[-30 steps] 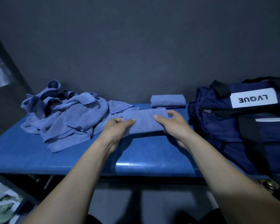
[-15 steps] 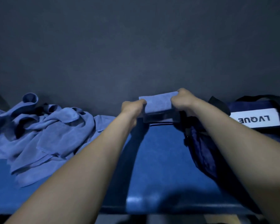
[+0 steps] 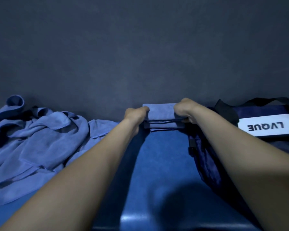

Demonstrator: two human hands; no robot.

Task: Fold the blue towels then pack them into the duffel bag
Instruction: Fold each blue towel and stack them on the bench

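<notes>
Both hands gripped 1 folded towel (image 3: 160, 109) by its ends, left hand (image 3: 135, 113) and right hand (image 3: 183, 110), atop another folded towel (image 3: 163, 125) beside the duffel bag (image 3: 207, 164).

- Both bare arms reach straight out, forearms nearly parallel, toward the far edge of the bench.
- Left hand (image 3: 135, 113) is curled, fingers closed on the folded towel's (image 3: 160, 111) left end.
- Right hand (image 3: 185, 109) clamps its right end, knuckles up.
</notes>
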